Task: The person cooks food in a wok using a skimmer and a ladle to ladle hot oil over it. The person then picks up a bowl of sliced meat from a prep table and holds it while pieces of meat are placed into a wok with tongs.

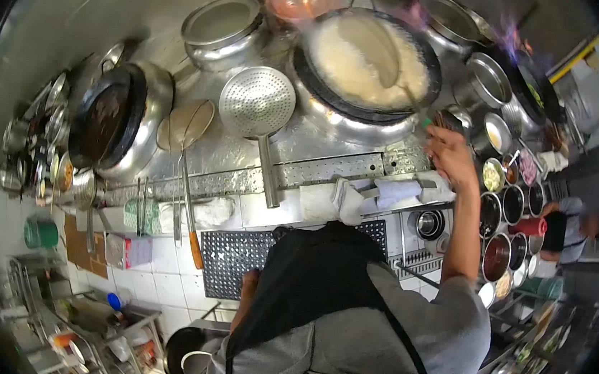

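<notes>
My right hand is closed round the handle of a large round strainer. The strainer's bowl rests in a big black wok full of pale, foaming, bubbling liquid. My left hand hangs low beside the black apron, mostly hidden, its fingers not clear. On the steel stove left of the wok lies a perforated metal skimmer, its handle over the front edge. Beside it is a mesh strainer with a wooden-ended handle.
A dark wok stands at left, a lidded pot at the back. Flames rise by another wok. Metal containers with ingredients line the right. Folded cloths lie on the front edge. Another person stands far right.
</notes>
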Motion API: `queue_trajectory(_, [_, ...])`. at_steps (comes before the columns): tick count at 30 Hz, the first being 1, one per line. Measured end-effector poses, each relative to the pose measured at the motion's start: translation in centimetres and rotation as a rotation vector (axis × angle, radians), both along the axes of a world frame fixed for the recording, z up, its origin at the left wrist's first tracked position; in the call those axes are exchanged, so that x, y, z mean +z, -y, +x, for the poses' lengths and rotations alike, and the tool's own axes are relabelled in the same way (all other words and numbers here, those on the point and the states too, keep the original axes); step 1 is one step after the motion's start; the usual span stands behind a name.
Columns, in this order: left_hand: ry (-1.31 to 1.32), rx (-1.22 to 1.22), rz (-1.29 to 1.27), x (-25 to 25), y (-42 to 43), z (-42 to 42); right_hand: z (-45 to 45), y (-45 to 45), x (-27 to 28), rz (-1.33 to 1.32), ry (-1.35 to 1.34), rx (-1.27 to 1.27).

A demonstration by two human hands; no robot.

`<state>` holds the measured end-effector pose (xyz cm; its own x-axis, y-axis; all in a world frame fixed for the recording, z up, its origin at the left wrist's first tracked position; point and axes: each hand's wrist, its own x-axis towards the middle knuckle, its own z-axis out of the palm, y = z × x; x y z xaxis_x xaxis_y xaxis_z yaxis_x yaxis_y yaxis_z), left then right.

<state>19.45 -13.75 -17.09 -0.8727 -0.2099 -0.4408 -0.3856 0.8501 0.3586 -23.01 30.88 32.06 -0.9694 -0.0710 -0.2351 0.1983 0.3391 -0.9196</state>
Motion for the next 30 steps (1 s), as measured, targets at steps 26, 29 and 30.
queue_trajectory(26, [-0.018, 0.124, 0.102, -1.4, -0.9, -1.0, 2.1, 2.0, 2.4, -0.253, -0.062, -0.146])
queue_trajectory(29, [0.004, 0.119, 0.103, -4.8, -0.5, -0.8, 1.6, 1.6, 2.1, -0.124, -0.191, -0.194])
queue_trajectory(30, [0.042, -0.027, 0.035, -4.7, -0.4, -1.1, 0.7, 0.6, 0.9, -0.006, -0.278, -0.189])
